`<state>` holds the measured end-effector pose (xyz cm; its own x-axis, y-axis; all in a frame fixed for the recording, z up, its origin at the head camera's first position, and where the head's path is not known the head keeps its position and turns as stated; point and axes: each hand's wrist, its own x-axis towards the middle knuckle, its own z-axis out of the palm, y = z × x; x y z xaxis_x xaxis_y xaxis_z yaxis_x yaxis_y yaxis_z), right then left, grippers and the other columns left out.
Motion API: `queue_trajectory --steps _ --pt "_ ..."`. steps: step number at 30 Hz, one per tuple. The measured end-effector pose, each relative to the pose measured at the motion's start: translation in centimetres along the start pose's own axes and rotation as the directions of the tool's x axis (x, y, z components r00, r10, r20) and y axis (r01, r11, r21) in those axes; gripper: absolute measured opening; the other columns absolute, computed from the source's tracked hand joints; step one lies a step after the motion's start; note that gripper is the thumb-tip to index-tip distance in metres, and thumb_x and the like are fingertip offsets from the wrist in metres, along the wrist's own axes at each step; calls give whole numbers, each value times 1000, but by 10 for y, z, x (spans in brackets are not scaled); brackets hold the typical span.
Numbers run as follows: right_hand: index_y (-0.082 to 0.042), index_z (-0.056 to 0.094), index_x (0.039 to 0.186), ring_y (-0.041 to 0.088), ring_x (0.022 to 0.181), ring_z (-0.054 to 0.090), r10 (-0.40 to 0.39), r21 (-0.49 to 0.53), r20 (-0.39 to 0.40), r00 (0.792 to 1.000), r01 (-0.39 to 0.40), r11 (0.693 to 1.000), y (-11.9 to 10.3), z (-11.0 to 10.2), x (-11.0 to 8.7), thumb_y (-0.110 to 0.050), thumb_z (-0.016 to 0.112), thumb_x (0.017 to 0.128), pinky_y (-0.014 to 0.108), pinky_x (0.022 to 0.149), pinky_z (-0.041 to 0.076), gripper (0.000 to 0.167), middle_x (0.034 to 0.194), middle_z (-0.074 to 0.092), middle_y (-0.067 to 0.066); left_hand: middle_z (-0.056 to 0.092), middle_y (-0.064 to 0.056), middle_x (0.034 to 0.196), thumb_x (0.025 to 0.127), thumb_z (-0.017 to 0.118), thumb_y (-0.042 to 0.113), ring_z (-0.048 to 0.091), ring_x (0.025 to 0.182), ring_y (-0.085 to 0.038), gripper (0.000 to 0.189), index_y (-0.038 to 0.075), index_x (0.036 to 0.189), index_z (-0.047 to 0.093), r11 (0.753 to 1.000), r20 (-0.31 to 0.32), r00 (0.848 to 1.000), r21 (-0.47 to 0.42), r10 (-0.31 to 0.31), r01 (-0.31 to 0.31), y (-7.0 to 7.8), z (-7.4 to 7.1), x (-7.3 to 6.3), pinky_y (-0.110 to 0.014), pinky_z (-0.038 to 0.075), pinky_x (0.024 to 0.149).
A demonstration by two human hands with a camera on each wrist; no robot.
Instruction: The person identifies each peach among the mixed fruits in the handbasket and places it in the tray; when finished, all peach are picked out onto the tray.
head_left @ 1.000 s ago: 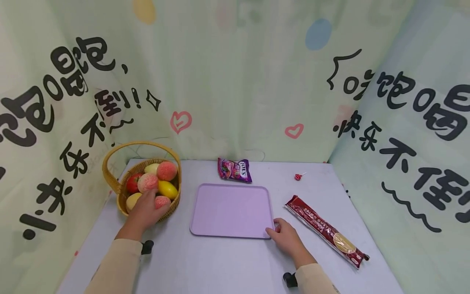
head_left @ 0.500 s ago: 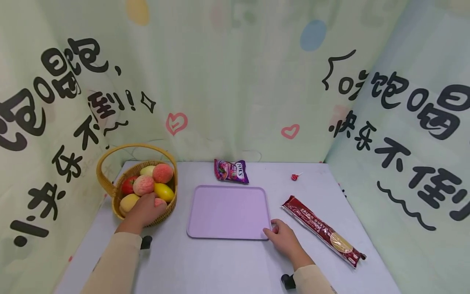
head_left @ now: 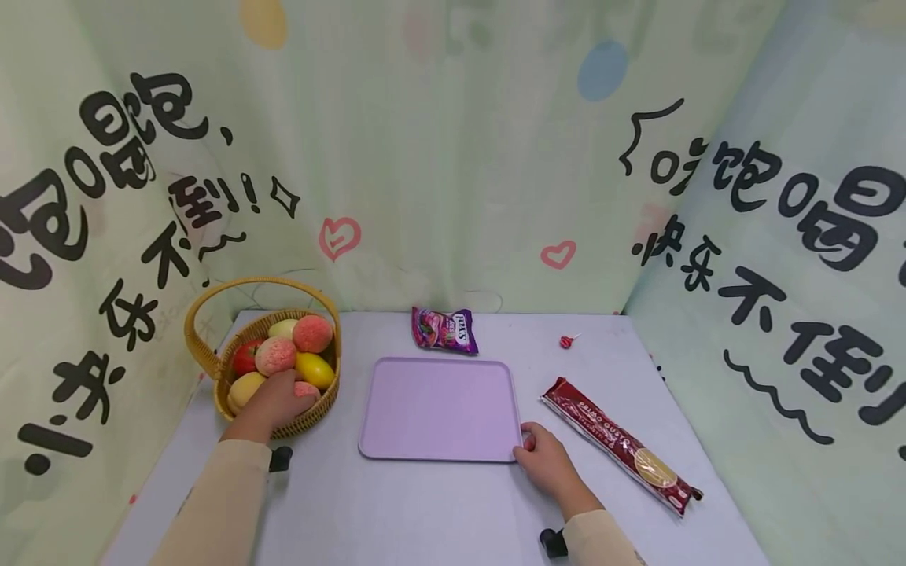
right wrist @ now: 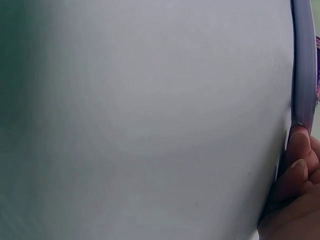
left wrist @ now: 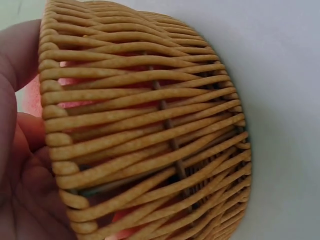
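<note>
My left hand [head_left: 272, 402] reaches into the front of a woven basket [head_left: 324, 406], its fingers round a pink peach [head_left: 306, 390] near the rim. In the left wrist view the basket's wicker wall [left wrist: 145, 107] hides much of that grip; pinkish red shows between thumb and fingers and through the weave. Another peach, a red tomato-like fruit [head_left: 245, 358] and a yellow lemon-like fruit [head_left: 314, 370] lie around the hand. My right hand [head_left: 550, 464] pinches the near right corner of a flat purple tray [head_left: 439, 409], whose edge [right wrist: 303, 65] shows in the right wrist view.
Behind the tray lies a purple snack bag [head_left: 444, 330]. A small red lollipop [head_left: 567, 342] sits at the back right, and a long dark-red noodle packet [head_left: 623, 446] lies slanted right of the tray. Printed curtains [head_left: 446, 157] enclose the table on three sides.
The head view has shifted slightly, moving the scene a little left. My left hand has settled lower at the basket's front, among the fruit. My right hand stays at the tray's corner.
</note>
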<state>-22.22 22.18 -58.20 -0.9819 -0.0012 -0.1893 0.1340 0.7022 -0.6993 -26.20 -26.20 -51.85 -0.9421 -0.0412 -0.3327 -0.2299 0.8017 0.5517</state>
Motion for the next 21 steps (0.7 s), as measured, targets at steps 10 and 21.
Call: queue_trajectory --steps 10,21 --pt "2 58 135 17 75 49 -13 -6 -15 1000 13 1000 1 2 2 -13 68 91 30 64 42 47 84 55 4 62 -14 108 91 74 47 55 98 -32 53 4 119 60 997 -53 998 -69 -24 20 -3 -2 -4 -47 51 89" --pt "4 58 135 17 76 50 -33 -20 -28 999 33 999 7 4 4 -10 67 90 31 66 42 48 83 55 3 64 -19 123 87 80 38 57 107 -36 63 1 133 58 997 -98 995 -80 -19 11 -1 -2 -9 -59 50 101"
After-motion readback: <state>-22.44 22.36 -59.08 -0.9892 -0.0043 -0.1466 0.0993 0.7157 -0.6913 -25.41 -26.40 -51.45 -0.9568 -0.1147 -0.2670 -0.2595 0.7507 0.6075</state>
